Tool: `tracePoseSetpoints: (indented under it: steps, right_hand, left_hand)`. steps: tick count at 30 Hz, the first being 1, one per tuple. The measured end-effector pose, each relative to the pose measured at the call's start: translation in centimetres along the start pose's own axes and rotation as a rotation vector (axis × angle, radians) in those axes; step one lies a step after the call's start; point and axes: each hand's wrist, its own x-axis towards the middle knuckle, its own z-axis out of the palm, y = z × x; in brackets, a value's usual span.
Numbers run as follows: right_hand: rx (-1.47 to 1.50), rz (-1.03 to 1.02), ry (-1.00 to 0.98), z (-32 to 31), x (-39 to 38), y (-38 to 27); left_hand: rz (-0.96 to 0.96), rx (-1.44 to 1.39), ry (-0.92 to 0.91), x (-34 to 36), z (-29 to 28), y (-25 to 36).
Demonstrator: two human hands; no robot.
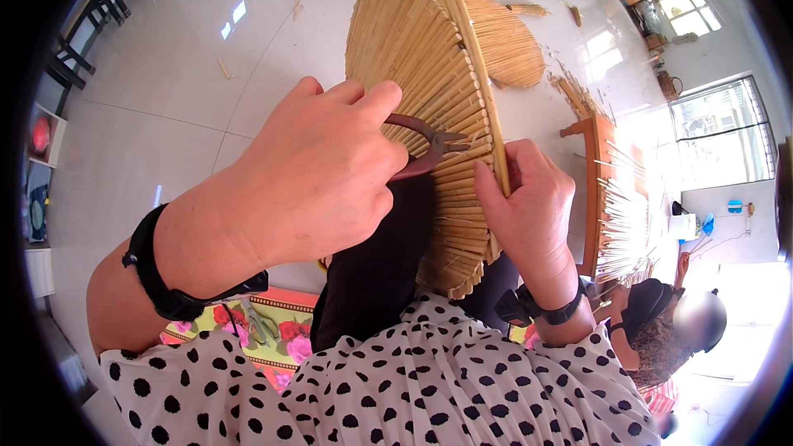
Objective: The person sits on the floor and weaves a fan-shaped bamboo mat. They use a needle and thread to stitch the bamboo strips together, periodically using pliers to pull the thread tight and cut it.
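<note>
My left hand (pixel 318 165) is closed round a pair of nippers (pixel 425 142) with reddish-brown curved handles. The short jaws meet the cut stalk ends along the edge of a round mat (pixel 396 29) of pale straw stalks. Seen at a slant, the mat stands over my dark-trousered legs. On its right side my right hand (pixel 529 198) grips the rim, the thumb on the near face and the fingers behind. A long, flat pale strip (pixel 475 58) runs along the rim. Whether the jaws bite a stalk is too small to tell.
Another round stalk mat (pixel 504 41) lies on the tiled floor beyond, among loose stalk scraps. At the right, a wooden bench (pixel 596 190) bears many thin sticks, and a person (pixel 661 322) sits near it. Scissors (pixel 261 324) lie on flowered cloth beside me.
</note>
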Motion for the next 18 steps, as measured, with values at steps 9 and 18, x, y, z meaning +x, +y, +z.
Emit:
tracePoseSetpoints:
  steps: [9,18]
  right_hand:
    - [-0.008,-0.005,-0.001,-0.1,0.2,-0.3]
    - [-0.007,-0.005,0.010,-0.3,0.1,-0.4]
  left_hand:
    - [0.013,0.059,-0.027,0.6,-0.7,0.2]
    - [0.005,0.078,-0.105,1.3,-1.1,0.9]
